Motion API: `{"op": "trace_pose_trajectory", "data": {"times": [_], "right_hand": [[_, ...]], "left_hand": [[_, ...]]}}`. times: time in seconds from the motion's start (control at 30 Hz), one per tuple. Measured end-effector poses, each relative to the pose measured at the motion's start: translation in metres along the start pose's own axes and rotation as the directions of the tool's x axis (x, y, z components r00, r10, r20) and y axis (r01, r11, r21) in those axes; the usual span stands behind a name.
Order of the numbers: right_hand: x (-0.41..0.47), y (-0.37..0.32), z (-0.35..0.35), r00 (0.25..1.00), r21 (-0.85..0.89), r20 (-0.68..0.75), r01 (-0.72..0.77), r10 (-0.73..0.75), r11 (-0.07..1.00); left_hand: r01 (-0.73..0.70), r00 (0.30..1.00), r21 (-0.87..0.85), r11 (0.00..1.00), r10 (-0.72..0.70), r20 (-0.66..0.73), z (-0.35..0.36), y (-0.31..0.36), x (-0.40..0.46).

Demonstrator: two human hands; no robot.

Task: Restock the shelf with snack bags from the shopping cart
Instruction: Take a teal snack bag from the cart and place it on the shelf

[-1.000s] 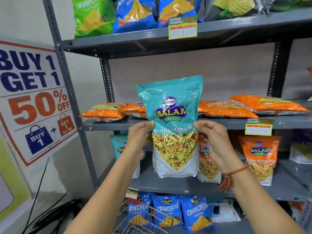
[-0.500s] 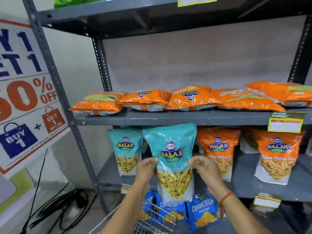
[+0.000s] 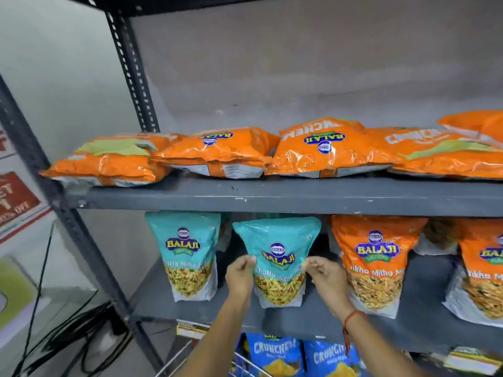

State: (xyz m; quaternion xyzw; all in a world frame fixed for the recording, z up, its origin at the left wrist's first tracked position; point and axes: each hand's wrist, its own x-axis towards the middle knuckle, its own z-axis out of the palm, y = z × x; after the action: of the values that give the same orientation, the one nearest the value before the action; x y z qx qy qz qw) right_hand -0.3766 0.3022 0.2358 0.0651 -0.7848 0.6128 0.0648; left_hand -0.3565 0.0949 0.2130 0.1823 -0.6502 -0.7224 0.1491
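Observation:
A teal Balaji snack bag (image 3: 277, 248) stands upright on the lower grey shelf (image 3: 152, 295), between another teal bag (image 3: 186, 251) on its left and an orange bag (image 3: 374, 257) on its right. My left hand (image 3: 241, 276) grips its left edge and my right hand (image 3: 325, 276) grips its right edge, both about mid-height. The wire rim of the shopping cart (image 3: 245, 360) shows at the bottom, under my forearms.
Several orange bags (image 3: 217, 151) lie flat on the shelf above (image 3: 272, 195). Blue Crunchex bags (image 3: 275, 352) sit below. A dark upright post (image 3: 81, 240) frames the left side, with black cables (image 3: 81, 336) on the floor and a sale poster (image 3: 13, 197) at far left.
Both hands carried the teal bag down from in front of the middle shelf and in under it, onto the lower shelf. The view has moved closer and lower.

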Motion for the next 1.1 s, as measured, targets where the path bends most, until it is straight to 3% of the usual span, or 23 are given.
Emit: {"op": "trace_pose_trajectory", "data": {"times": [0.2, 0.3, 0.4, 0.53, 0.77, 1.1], "right_hand": [[0.010, 0.014, 0.009, 0.997, 0.111, 0.064, -0.051, 0.044, 0.992], [0.012, 0.028, 0.005, 0.966, 0.112, 0.232, -0.140, 0.111, 0.984], [0.010, 0.047, 0.006, 0.886, 0.002, 0.404, -0.250, 0.228, 0.968], [0.011, 0.067, 0.019, 0.810, -0.056, 0.510, -0.305, 0.290, 0.951], [0.018, 0.091, 0.034, 0.835, -0.081, 0.457, -0.305, 0.307, 0.949], [0.003, 0.087, 0.036, 0.862, -0.074, 0.427, -0.269, 0.275, 0.960]], "left_hand": [[-0.016, 0.988, 0.033, 0.999, 0.011, 0.154, -0.005, 0.010, 0.000], [-0.009, 0.964, 0.033, 0.999, 0.000, 0.267, -0.014, 0.004, -0.001], [0.025, 0.923, 0.188, 0.982, -0.095, 0.374, -0.024, -0.017, 0.001], [0.027, 0.911, 0.472, 0.881, -0.215, 0.351, -0.026, -0.046, 0.010], [-0.017, 0.932, 0.539, 0.842, -0.182, 0.313, -0.011, -0.047, 0.009], [0.032, 0.919, 0.549, 0.836, -0.240, 0.313, -0.022, -0.041, 0.001]]}}
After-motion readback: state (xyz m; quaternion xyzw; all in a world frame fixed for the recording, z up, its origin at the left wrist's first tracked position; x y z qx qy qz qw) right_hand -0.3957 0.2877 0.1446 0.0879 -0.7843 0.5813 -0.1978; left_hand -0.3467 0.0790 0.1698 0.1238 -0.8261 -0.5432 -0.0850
